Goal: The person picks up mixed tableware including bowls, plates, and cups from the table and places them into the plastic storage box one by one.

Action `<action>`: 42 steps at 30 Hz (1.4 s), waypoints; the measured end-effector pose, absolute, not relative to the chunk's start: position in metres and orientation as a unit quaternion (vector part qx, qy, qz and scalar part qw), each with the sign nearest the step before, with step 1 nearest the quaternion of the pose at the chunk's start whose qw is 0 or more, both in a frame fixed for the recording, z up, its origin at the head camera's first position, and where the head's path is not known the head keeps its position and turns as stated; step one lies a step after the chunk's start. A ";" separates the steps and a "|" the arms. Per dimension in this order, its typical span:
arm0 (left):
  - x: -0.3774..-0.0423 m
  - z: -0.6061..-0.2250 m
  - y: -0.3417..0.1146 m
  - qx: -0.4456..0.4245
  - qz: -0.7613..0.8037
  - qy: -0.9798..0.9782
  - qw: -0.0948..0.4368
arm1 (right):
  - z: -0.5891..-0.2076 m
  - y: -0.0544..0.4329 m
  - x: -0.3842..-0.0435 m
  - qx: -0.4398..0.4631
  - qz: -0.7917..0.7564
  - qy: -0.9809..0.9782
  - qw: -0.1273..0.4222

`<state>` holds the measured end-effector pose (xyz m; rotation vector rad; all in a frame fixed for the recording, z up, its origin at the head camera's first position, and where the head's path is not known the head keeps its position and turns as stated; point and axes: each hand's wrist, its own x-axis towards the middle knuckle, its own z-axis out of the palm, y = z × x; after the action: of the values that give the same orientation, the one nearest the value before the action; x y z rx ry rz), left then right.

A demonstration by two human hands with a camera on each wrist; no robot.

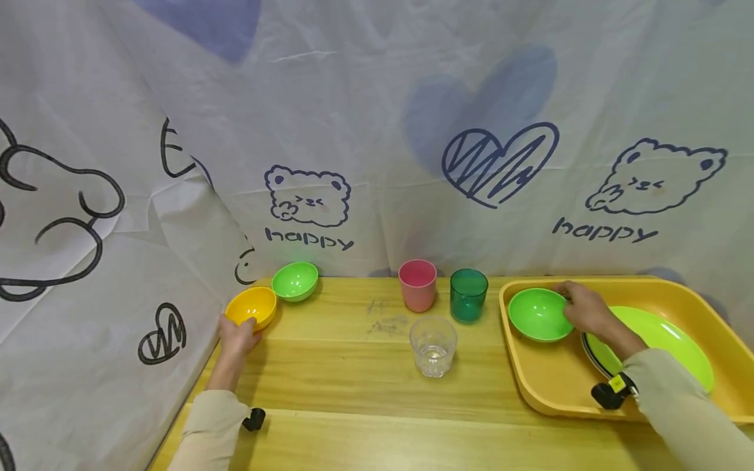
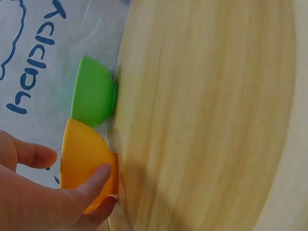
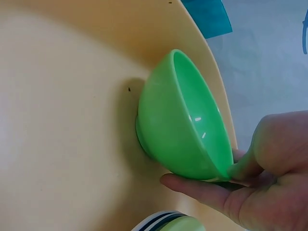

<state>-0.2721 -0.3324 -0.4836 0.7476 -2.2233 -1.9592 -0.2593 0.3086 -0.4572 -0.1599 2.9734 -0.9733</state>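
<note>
Yellow bowl (image 1: 253,303), green bowl (image 1: 538,315), both glossy, round, plain

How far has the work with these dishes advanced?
Apparently done: the plate lies in the tray. Under way: the right grip holds a green bowl inside the tray; the left grip holds the yellow bowl. Perhaps remaining: the other green bowl and three cups on the table.

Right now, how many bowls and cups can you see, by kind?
Bowls: 3 (yellow bowl, left-side green bowl, right-side green bowl)
Cups: 3 (pink cup, teal cup, clear cup)
Total: 6
</note>
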 end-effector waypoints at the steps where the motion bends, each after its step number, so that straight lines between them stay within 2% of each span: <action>1: -0.273 -0.484 -0.333 0.246 -0.649 -0.719 0.042 | -0.458 0.309 -0.260 -0.050 -0.312 0.949 0.007; 10: -0.276 -0.490 -0.339 0.255 -0.694 -0.670 0.064 | -0.460 0.312 -0.259 -0.054 -0.310 0.949 0.034; 21: -0.269 -0.484 -0.344 0.227 -0.713 -0.662 0.048 | -0.454 0.319 -0.260 -0.065 -0.271 0.960 0.016; 32: -0.259 -0.472 -0.345 0.208 -0.723 -0.659 0.025 | -0.439 0.311 -0.246 -0.067 -0.277 0.957 -0.047; 42: -0.247 -0.461 -0.322 0.187 -0.729 -0.659 0.001 | -0.445 0.308 -0.239 -0.065 -0.299 0.947 -0.099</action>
<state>-0.2467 -0.3219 -0.4613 0.5863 -2.0685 -2.2887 -0.2391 0.3079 -0.4455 -0.2196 3.1786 -1.0036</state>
